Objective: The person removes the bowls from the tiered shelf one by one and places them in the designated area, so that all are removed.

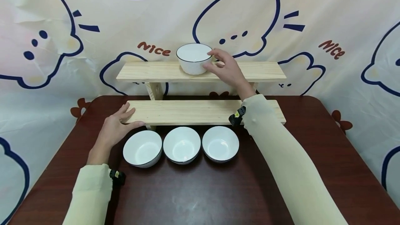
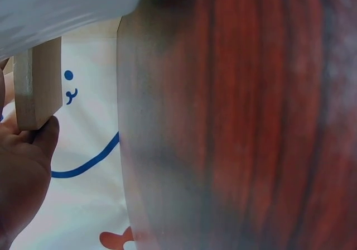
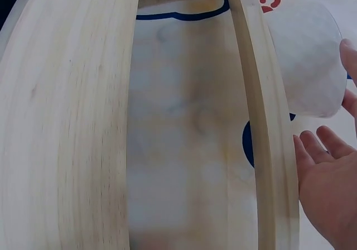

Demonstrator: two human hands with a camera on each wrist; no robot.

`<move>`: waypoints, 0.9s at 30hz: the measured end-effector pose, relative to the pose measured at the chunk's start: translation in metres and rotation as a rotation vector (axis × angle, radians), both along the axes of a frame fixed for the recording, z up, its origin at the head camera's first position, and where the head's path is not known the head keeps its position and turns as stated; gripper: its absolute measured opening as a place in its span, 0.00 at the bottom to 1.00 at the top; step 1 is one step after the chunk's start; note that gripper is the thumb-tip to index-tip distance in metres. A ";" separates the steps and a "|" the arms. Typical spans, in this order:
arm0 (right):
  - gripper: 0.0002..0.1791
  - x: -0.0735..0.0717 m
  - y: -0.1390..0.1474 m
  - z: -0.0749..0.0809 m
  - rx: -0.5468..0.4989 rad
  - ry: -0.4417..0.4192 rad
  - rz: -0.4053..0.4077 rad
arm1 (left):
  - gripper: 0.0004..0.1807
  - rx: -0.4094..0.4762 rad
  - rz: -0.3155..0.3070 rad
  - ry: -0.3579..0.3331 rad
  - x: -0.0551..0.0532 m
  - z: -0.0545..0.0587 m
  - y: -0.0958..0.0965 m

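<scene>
A white bowl [image 1: 192,66] with a dark rim stands on the upper board [image 1: 150,72] of a two-tier wooden shelf, left of its middle. My right hand [image 1: 227,69] pinches the bowl's right side, index finger at the rim and thumb lower on the wall. The right wrist view shows this bowl [image 3: 309,60] beyond the board's edge, with the other fingers spread below it. At the left end of the lower board [image 1: 200,112], my left hand [image 1: 113,127] grips the corner, its thumb along the front edge. Part of that hand [image 2: 25,177] shows in the left wrist view.
Three similar bowls, a left one [image 1: 143,148], a middle one [image 1: 182,145] and a right one [image 1: 220,144], stand side by side before the shelf on the dark wooden table [image 1: 193,197]. A cartoon-printed cloth [image 1: 125,20] hangs behind and at both sides.
</scene>
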State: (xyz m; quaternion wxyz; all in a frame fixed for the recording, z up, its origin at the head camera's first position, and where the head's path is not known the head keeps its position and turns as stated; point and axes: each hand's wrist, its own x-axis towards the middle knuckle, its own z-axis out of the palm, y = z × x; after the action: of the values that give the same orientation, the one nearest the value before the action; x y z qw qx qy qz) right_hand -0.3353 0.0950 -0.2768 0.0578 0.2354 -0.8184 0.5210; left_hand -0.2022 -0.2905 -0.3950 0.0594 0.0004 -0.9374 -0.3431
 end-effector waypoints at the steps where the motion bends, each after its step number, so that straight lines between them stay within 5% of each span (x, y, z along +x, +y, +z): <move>1: 0.26 -0.001 -0.001 0.000 -0.002 0.000 -0.003 | 0.49 0.000 0.001 0.000 0.000 0.000 0.000; 27: 0.15 -0.001 -0.014 -0.005 -0.097 0.057 -0.079 | 0.49 0.001 -0.008 0.008 0.000 -0.001 -0.001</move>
State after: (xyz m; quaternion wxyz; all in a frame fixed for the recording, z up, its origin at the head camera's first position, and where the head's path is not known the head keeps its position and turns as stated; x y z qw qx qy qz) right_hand -0.3363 0.0811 -0.2816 0.1130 0.2148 -0.7989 0.5503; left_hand -0.2024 -0.2916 -0.3959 0.0615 -0.0048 -0.9370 -0.3438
